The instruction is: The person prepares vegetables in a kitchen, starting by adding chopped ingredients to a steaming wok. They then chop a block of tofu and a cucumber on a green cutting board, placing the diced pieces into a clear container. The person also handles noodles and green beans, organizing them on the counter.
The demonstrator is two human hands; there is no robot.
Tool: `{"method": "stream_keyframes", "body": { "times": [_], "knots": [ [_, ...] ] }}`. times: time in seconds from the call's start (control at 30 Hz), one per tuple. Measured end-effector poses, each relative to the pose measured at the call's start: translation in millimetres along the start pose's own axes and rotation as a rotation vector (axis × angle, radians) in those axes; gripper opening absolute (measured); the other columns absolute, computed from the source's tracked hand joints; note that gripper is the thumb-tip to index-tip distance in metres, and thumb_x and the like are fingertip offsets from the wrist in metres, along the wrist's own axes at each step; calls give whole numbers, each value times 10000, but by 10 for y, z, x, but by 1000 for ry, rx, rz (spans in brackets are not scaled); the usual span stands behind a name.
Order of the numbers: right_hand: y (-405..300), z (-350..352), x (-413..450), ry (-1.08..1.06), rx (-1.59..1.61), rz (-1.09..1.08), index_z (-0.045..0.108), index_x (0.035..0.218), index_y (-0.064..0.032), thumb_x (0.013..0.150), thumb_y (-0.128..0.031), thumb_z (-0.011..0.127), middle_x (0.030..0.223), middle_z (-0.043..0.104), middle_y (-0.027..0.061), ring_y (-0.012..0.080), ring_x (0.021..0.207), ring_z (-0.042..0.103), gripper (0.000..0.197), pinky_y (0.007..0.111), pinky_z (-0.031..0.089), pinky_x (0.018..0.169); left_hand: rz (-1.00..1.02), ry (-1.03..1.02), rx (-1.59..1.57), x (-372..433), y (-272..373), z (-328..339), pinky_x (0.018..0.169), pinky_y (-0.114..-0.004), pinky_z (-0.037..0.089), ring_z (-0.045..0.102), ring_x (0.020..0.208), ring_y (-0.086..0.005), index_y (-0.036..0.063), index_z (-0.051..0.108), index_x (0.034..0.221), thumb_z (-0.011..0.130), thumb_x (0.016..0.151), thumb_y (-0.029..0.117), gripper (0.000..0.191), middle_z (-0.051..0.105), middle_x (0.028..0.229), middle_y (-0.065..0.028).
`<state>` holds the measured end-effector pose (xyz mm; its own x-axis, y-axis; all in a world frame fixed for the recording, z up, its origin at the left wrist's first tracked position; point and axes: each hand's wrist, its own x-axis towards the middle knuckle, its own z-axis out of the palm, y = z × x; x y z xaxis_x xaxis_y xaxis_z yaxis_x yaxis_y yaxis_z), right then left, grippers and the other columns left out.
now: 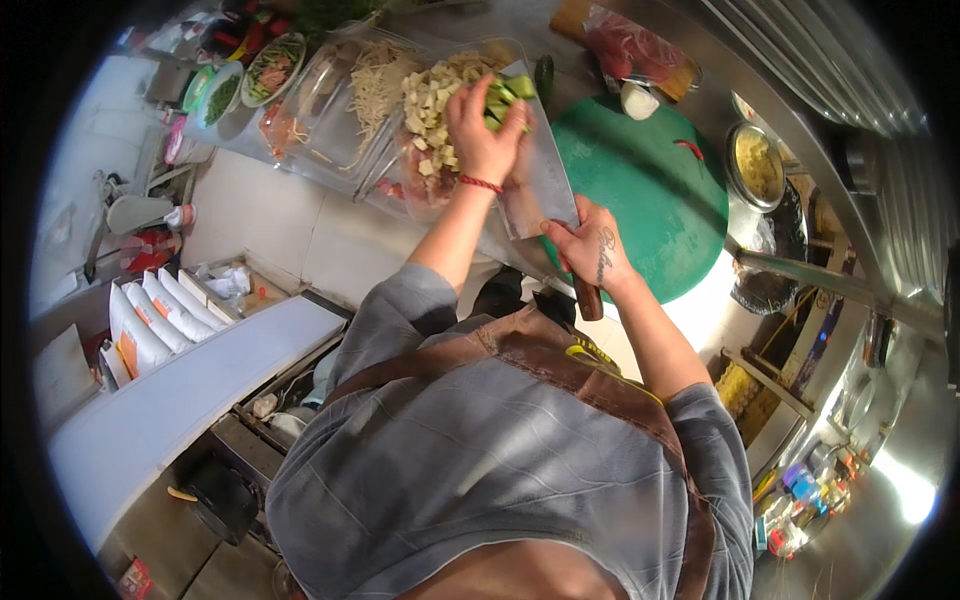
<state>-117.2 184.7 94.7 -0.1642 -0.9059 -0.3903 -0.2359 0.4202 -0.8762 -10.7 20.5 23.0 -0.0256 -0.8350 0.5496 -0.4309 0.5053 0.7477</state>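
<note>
My right hand [589, 244] grips the wooden handle [589, 298] of a cleaver. Its broad steel blade [545, 161] is tilted between a clear plastic container and a round green cutting board [637, 195]. With fingers curved, my left hand [486, 135] holds cut green vegetable pieces [510, 97], perhaps cucumber, against the upper part of the blade. Right below that hand, pale diced cubes [427, 112] fill part of the container. Some reddish food [427, 176] shows at the container's near end. A dark green cucumber [544, 77] lies beyond the blade, by the board.
On the board are a red chilli [690, 148] and a white peeled piece [639, 100] at its far edge. Bagged red meat [630, 49] sits behind. Leftward stand shredded pale strips [379, 82] and bowls of cut vegetables [273, 69]. A metal pot [756, 166] stands right.
</note>
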Motion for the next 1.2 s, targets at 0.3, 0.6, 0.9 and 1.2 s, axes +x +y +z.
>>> {"method": "stream_keyframes", "body": {
  "times": [0.3,0.6,0.9,1.2],
  "knots": [
    [72,-149,-336,28,190,155,529,946,52,836,-66,600,541,510,27,96,387,461,176,260,371,390,-218,-191,-79,331,-762,-395,865,-309,453,607,952,-206,61,657,975,693,756,49,222,659,984,-78],
    [218,-494,-580,160,291,161,529,954,38,828,-83,637,522,503,26,95,378,439,205,246,348,375,112,-296,31,106,-54,-548,1049,-430,324,365,1297,-303,95,510,1260,571,893,232,397,411,1375,-176],
    [536,-720,-633,253,320,171,536,919,15,833,-111,648,523,499,23,96,381,446,189,241,354,368,99,-379,272,286,-358,-997,976,-452,387,445,1199,-353,50,542,1194,585,850,320,440,480,1294,-182],
    [1850,-663,-836,494,625,262,485,942,-6,797,-79,687,599,556,48,162,459,560,258,249,431,407,-637,-429,194,-767,-1423,-1221,722,-355,510,653,826,-264,26,528,1161,642,794,137,400,657,929,-150]
  ]
}}
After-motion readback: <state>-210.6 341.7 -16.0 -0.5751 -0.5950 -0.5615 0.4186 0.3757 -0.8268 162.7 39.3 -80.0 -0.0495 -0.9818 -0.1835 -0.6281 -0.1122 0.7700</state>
